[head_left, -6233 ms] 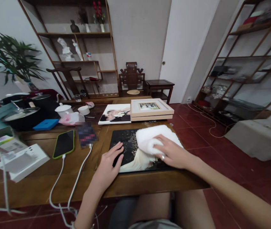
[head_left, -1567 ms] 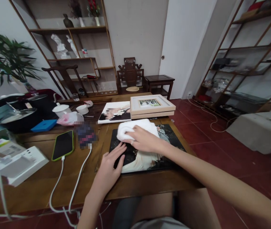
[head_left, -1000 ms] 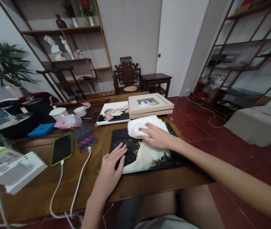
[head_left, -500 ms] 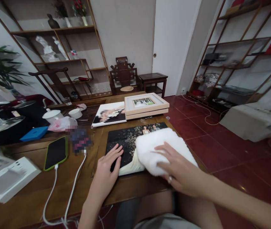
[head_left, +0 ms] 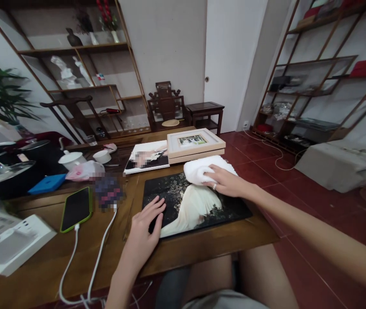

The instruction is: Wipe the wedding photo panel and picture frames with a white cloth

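A dark photo panel (head_left: 170, 201) with a pale flowing dress printed on it lies flat on the wooden table (head_left: 183, 257). My left hand (head_left: 146, 225) rests on its left front corner, fingers stretched out and lying flat. A folded white towel (head_left: 199, 167) covers the panel's far right part, hiding the upper picture. My right hand (head_left: 223, 178) grips the towel from its near right side, with fingers bent into the cloth and a ring showing on one finger.
Behind the panel are a white-edged photo print (head_left: 147, 156) and stacked light wooden frames (head_left: 196, 148). To the left lie a green-cased phone (head_left: 76, 208), white cables (head_left: 97, 257), a white box (head_left: 25, 244), a blue box (head_left: 47, 183) and a white teapot (head_left: 71, 159).
My right hand has slid the towel away from me to the panel's far edge, uncovering the dress and the near right part. My left hand has stayed in place.
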{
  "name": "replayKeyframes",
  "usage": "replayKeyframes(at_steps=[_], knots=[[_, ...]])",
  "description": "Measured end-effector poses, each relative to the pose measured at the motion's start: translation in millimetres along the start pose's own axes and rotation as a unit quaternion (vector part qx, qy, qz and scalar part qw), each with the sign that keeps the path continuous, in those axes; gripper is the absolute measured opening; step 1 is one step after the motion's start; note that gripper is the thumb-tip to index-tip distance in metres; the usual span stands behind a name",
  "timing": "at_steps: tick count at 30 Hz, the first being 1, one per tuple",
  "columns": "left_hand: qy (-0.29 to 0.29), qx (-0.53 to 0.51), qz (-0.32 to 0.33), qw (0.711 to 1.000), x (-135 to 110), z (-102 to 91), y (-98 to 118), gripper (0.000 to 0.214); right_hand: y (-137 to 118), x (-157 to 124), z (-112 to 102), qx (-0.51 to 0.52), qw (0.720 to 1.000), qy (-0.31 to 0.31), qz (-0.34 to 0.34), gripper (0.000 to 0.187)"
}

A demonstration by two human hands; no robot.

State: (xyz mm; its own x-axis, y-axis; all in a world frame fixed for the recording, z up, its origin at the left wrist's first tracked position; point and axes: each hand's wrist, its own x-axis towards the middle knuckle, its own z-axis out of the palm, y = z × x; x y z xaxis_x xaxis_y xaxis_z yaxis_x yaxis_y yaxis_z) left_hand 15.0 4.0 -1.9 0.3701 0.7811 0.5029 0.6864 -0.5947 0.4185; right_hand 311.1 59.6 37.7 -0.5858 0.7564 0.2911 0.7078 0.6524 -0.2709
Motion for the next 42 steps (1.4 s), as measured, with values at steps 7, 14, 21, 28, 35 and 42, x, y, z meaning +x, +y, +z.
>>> replayKeyframes(at_steps=[7, 14, 21, 28, 35, 42], knots=[[-0.001, -0.003, -0.013, 1.000, -1.4, 2.6, -1.0, 0.029, -4.4, -12.2, 1.3, 0.000, 1.000, 0.007, -0.002, 0.021], [0.003, -0.014, -0.024, 1.000, -0.9, 3.3, -0.8, 0.027, -71.8, -83.4, 0.4, 0.034, 0.998, -0.050, -0.027, 0.018], [0.000, -0.013, -0.011, 1.000, -0.4, 1.8, -0.3, 0.028, -69.2, -76.5, -6.6, 0.040, 0.996, -0.065, -0.036, 0.016], [-0.009, -0.008, -0.013, 1.000, -0.4, -1.1, 1.4, 0.029, 8.2, -6.8, -0.4, 0.001, 0.999, -0.002, 0.041, 0.030], [0.003, -0.004, -0.023, 1.000, -0.1, 0.3, 2.4, 0.027, 6.9, 4.6, 6.8, -0.020, 0.998, 0.028, 0.046, 0.028], [0.011, -0.017, -0.025, 0.999, -0.8, 2.2, 2.0, 0.026, -70.3, -71.6, 8.5, 0.000, 0.999, -0.012, -0.032, 0.020]])
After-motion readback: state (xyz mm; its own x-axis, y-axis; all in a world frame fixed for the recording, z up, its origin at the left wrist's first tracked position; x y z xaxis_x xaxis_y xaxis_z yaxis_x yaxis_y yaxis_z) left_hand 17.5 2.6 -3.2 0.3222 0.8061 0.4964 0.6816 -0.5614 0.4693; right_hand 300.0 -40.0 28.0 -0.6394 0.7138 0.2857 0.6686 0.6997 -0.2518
